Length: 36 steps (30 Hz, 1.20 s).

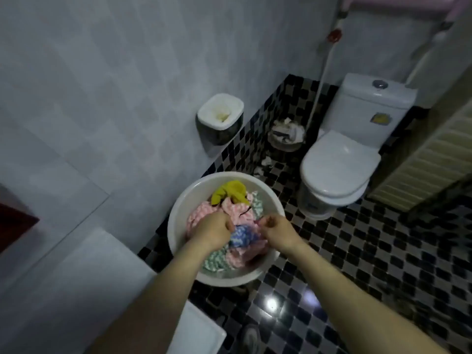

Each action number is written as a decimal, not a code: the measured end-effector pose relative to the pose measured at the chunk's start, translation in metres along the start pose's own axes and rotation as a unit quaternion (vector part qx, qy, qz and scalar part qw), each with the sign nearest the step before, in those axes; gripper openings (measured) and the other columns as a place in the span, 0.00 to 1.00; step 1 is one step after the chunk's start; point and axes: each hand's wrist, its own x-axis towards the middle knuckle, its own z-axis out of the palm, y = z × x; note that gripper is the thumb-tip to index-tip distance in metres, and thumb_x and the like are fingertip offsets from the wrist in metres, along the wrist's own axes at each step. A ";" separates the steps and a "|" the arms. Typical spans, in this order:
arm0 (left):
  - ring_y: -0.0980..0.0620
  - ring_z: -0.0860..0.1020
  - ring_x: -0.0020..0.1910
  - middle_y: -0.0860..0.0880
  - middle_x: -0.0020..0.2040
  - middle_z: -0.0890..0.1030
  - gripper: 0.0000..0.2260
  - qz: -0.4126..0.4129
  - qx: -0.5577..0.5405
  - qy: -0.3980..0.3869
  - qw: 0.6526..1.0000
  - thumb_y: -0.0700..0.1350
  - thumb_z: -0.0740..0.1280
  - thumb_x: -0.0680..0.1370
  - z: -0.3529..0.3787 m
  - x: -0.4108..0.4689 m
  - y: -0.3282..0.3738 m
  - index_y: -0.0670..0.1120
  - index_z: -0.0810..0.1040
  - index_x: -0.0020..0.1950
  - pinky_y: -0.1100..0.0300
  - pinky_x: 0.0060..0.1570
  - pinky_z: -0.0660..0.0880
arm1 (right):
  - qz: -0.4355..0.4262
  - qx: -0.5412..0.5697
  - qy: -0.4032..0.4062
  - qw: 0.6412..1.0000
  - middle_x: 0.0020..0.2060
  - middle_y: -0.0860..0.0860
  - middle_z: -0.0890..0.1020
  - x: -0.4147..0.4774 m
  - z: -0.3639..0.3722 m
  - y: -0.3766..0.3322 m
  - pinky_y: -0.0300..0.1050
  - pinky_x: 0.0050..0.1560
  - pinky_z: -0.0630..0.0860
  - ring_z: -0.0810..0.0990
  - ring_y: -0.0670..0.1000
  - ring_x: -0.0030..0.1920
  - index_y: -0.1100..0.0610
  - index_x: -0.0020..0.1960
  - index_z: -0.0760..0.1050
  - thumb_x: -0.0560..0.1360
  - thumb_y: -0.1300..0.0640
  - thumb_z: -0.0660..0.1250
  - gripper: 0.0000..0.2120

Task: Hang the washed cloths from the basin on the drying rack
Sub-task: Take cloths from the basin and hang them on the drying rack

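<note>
Your two forearms run in from 6 o'clock. Your left hand [213,232] is fisted on the pink cloth [204,213]; your right hand [277,229] pinches its edge, fingertips blurred. One white basin [178,226] at centre holds the heap; yellow cloth [231,194] at its 12 o'clock, blue cloth [241,235] half hidden between your hands. Total cloth count unclear.

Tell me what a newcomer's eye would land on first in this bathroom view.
First the white basin on the checkered floor at centre, heaped with pink, blue, green and yellow cloths. Both hands are in the heap: the left hand and the right hand, each closed on fabric. Next, the white toilet to the upper right, its lid down.
</note>
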 end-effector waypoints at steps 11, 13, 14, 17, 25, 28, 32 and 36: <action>0.42 0.77 0.61 0.44 0.63 0.77 0.15 -0.166 0.104 -0.071 0.978 0.46 0.64 0.79 0.068 0.028 -0.065 0.45 0.70 0.64 0.53 0.52 0.73 | 0.013 -0.279 -0.056 0.958 0.41 0.55 0.77 0.042 0.075 0.046 0.45 0.39 0.66 0.76 0.57 0.44 0.53 0.39 0.68 0.72 0.56 0.69 0.10; 0.43 0.78 0.59 0.44 0.60 0.79 0.11 -0.150 0.070 -0.052 0.985 0.47 0.64 0.78 0.066 0.025 -0.066 0.46 0.75 0.59 0.55 0.49 0.72 | 0.031 -0.252 -0.033 0.967 0.41 0.54 0.80 0.043 0.087 0.051 0.46 0.39 0.68 0.77 0.55 0.42 0.56 0.44 0.72 0.68 0.55 0.73 0.11; 0.42 0.79 0.54 0.43 0.55 0.81 0.09 -0.146 0.020 -0.034 0.988 0.49 0.65 0.77 0.062 0.025 -0.067 0.46 0.78 0.52 0.57 0.44 0.70 | 0.049 -0.212 -0.018 0.976 0.39 0.54 0.80 0.044 0.091 0.051 0.47 0.38 0.71 0.77 0.55 0.41 0.56 0.44 0.72 0.67 0.57 0.74 0.12; 0.44 0.80 0.40 0.40 0.42 0.83 0.15 -0.184 -0.246 0.048 0.950 0.51 0.67 0.75 0.046 0.021 -0.071 0.38 0.79 0.41 0.57 0.35 0.70 | 0.142 0.101 0.052 0.983 0.34 0.56 0.76 0.047 0.094 0.045 0.54 0.35 0.80 0.77 0.57 0.35 0.56 0.39 0.68 0.67 0.66 0.70 0.12; 0.45 0.82 0.37 0.44 0.39 0.83 0.14 -0.151 -0.632 0.081 0.756 0.31 0.58 0.76 0.024 0.011 -0.081 0.46 0.79 0.41 0.50 0.38 0.80 | 0.217 0.574 -0.010 0.789 0.31 0.51 0.73 0.035 0.053 0.020 0.39 0.27 0.77 0.75 0.48 0.25 0.58 0.40 0.70 0.74 0.64 0.55 0.07; 0.44 0.82 0.52 0.44 0.52 0.85 0.08 -0.149 -0.644 0.008 0.750 0.44 0.66 0.76 0.023 0.010 -0.069 0.49 0.84 0.51 0.48 0.54 0.79 | 0.197 0.606 -0.043 0.770 0.38 0.56 0.75 0.032 0.051 0.014 0.43 0.38 0.82 0.78 0.51 0.37 0.60 0.46 0.74 0.69 0.64 0.62 0.07; 0.55 0.81 0.56 0.51 0.54 0.84 0.12 -0.052 -0.504 -0.049 0.861 0.51 0.74 0.71 0.027 0.006 -0.044 0.49 0.84 0.52 0.60 0.59 0.75 | 0.192 0.594 -0.073 0.777 0.44 0.63 0.75 0.027 0.049 0.007 0.50 0.47 0.81 0.77 0.57 0.42 0.63 0.53 0.75 0.65 0.60 0.74 0.18; 0.66 0.80 0.46 0.63 0.41 0.83 0.05 -0.035 -0.488 0.019 0.872 0.40 0.75 0.71 0.025 0.003 -0.031 0.49 0.83 0.37 0.72 0.48 0.73 | 0.188 0.542 -0.076 0.816 0.49 0.56 0.80 0.014 0.041 -0.007 0.47 0.42 0.79 0.80 0.52 0.40 0.61 0.58 0.76 0.79 0.49 0.61 0.17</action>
